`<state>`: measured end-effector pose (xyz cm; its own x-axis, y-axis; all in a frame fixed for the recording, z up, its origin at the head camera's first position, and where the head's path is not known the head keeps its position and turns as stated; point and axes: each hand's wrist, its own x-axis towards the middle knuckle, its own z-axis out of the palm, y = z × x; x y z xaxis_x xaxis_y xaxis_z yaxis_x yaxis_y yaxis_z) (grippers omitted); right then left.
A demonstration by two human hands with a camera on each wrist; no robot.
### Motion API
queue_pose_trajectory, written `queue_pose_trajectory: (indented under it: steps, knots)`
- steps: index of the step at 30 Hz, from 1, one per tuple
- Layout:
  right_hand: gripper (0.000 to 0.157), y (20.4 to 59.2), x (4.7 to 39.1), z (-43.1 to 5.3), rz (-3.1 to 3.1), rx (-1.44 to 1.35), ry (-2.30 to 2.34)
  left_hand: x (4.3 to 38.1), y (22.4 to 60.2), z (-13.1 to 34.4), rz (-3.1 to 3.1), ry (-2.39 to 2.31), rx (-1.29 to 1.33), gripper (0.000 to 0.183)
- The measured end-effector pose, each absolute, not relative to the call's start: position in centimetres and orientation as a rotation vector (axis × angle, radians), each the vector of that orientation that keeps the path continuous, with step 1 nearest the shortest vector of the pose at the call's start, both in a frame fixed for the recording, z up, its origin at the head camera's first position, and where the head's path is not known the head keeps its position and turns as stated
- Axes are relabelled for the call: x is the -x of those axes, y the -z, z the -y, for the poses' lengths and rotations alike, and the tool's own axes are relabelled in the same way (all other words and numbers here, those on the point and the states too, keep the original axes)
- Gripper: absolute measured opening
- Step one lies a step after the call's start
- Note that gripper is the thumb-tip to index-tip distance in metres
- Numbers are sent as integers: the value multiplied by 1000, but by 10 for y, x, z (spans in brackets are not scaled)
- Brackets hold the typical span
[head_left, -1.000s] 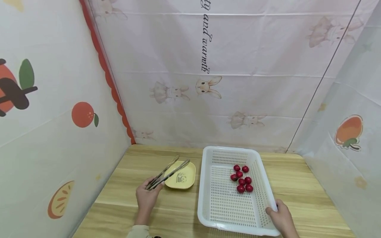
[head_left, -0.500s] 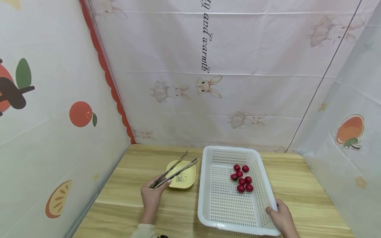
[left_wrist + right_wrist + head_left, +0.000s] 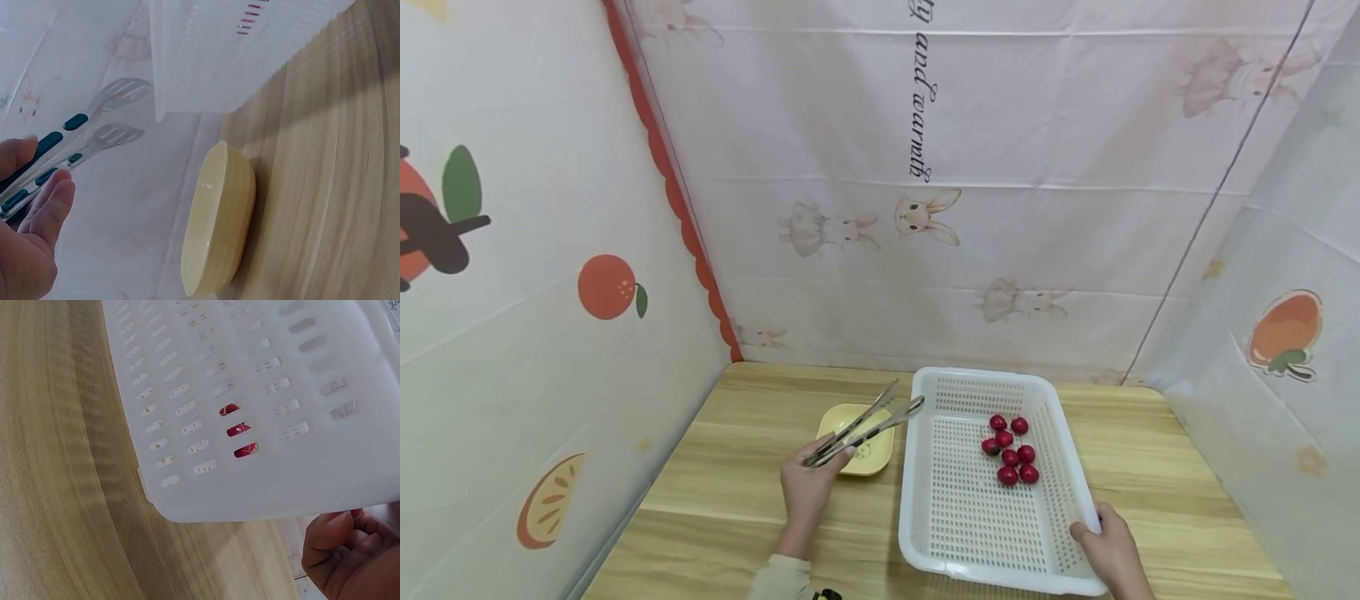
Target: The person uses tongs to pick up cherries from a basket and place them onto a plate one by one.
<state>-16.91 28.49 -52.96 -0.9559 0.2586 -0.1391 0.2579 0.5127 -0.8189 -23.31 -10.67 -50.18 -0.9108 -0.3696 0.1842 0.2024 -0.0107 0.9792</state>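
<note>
My left hand grips metal tongs with dark teal grip pads. In the left wrist view the tongs' two slotted ends stand apart with nothing between them. They reach over a small yellow dish toward the near-left rim of a white perforated basket. The dish carries a printed figure, partly covered by the tongs. Several round dark-red fruits lie grouped in the right part of the basket. My right hand holds the basket's rim at its front right corner, fingers curled under the edge.
A light wooden table bears the basket and dish. Behind it hangs a pale rabbit-print cloth. Fruit-print cloths close off the left side and right side.
My left hand has moved to the right and slightly up with the tongs, whose tips have gone from above the dish to the basket's left rim. The right hand and basket stay put.
</note>
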Motion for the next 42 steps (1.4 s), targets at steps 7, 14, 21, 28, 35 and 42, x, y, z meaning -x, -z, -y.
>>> queue_pose_trajectory:
  steps: [7, 14, 21, 28, 35, 42]
  knots:
    - [37, 527, 168, -284, 2747, 481, -1464, 230, 486, 91, 1925, 1964, -159, 35]
    - [37, 527, 168, -285, 2759, 493, -1457, 243, 496, 83, 1945, 1928, -178, 36]
    - [38, 527, 169, -285, 2764, 493, -1462, 252, 488, 69, 2032, 1854, -140, 34]
    - [38, 526, 169, -283, 2753, 470, -1446, 258, 483, 58, 2125, 1897, -62, 33]
    - [38, 525, 172, -279, 2758, 467, -1446, 262, 474, 51, 2290, 1811, -53, 34]
    - [39, 526, 170, -281, 2774, 458, -1390, 265, 468, 38, 2409, 1764, -77, 28]
